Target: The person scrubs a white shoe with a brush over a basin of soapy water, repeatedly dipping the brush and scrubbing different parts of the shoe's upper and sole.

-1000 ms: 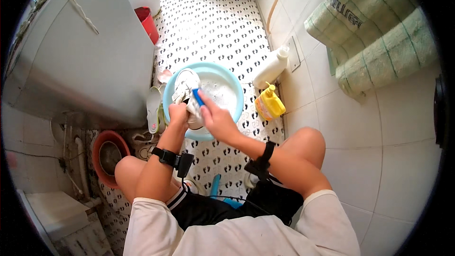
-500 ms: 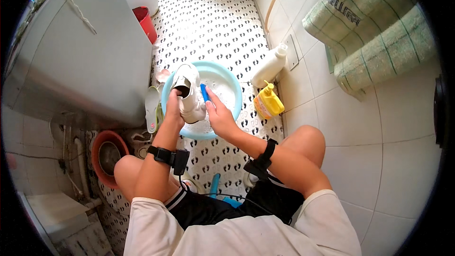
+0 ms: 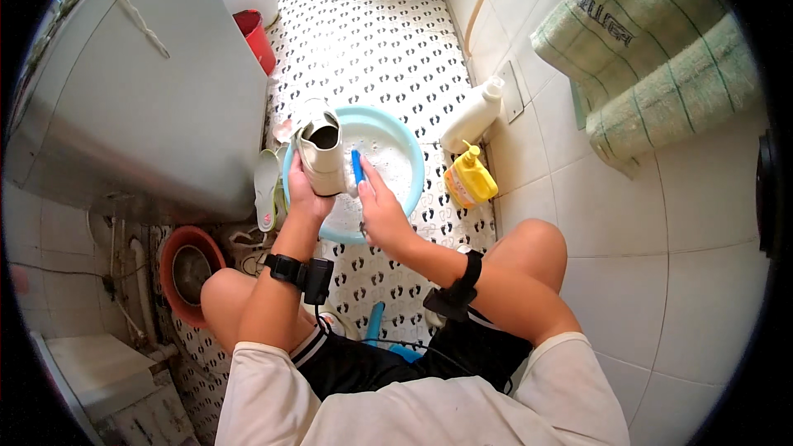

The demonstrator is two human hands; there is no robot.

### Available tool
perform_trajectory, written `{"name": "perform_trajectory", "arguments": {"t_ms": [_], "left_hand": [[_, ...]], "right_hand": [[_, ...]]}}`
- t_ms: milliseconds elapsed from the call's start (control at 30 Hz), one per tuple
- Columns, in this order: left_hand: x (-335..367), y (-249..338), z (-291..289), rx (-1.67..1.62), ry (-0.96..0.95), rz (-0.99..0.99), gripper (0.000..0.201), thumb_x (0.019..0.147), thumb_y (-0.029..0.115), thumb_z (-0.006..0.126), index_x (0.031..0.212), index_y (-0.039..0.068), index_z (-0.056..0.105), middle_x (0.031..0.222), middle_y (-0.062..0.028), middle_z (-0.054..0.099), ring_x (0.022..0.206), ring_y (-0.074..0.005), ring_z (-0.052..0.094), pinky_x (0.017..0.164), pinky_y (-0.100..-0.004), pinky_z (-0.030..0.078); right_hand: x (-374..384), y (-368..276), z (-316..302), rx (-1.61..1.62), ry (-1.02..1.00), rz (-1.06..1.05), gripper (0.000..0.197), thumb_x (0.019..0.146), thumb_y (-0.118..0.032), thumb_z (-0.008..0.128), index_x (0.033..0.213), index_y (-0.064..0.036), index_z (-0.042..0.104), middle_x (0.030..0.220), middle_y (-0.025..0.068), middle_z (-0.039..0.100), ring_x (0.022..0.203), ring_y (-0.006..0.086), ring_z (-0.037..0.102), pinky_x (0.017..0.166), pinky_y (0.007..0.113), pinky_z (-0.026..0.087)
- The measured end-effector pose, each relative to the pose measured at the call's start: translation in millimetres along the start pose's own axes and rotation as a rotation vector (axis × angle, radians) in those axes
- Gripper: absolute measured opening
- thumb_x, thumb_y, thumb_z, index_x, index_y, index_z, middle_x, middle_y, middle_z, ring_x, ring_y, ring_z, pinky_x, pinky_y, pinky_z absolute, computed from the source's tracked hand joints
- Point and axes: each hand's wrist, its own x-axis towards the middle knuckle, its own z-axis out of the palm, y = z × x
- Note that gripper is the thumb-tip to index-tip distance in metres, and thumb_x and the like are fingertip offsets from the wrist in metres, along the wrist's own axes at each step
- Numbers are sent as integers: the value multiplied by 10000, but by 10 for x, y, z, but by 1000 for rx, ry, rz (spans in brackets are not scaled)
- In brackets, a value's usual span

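Note:
A white shoe (image 3: 322, 163) is tilted in my left hand (image 3: 306, 192), its dark opening facing up and its heel toward me. My left fingers wrap round its side and sole. In my right hand (image 3: 381, 208) is a blue-backed scrub brush (image 3: 357, 167), its bristle side against or close to the right side of the shoe. Both hands hold these above a light-blue basin (image 3: 416, 161) of foamy water on the floor. The brush's bristles are mostly hidden.
Right of the basin stand a white bottle (image 3: 471, 120) and a yellow pump bottle (image 3: 471, 177) by the tiled wall. Sandals (image 3: 266, 190) lie to the left, near a grey cabinet-like appliance (image 3: 140, 91). A reddish basin (image 3: 178, 239) sits nearer me; a green towel (image 3: 661, 91) hangs right.
My left hand has turned the shoe, so its opening now faces up toward me and its heel shows. The brush stays beside the shoe's right side.

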Motion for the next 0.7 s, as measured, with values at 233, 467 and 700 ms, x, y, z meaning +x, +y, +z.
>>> {"name": "perform_trajectory", "arguments": {"t_ms": [233,467,700], "left_hand": [[-23,-197,121,-9,108,50,550,1035,476,213,1336,125,511,1286,-59,590,1163,-234,568,1020,-408,440],[-3,-242,128,12,197,118,563,1035,494,211,1416,126,404,1400,-77,492,1259,-253,498,1066,-426,402],[133,-223,-69,100,199,275,608,1033,489,126,1425,114,401,1407,-97,487,1281,-270,483,1095,-421,384]], "right_hand": [[149,-179,-20,457,16,402,481,1053,-293,279,1526,-243,211,761,18,371,500,109,303,422,277,329],[162,-224,10,672,22,539,368,1053,-303,261,1416,-303,316,727,-27,320,483,75,229,414,204,241],[17,-177,155,650,-41,594,439,1054,-299,252,1491,-289,205,805,26,371,513,113,322,410,247,296]]}}
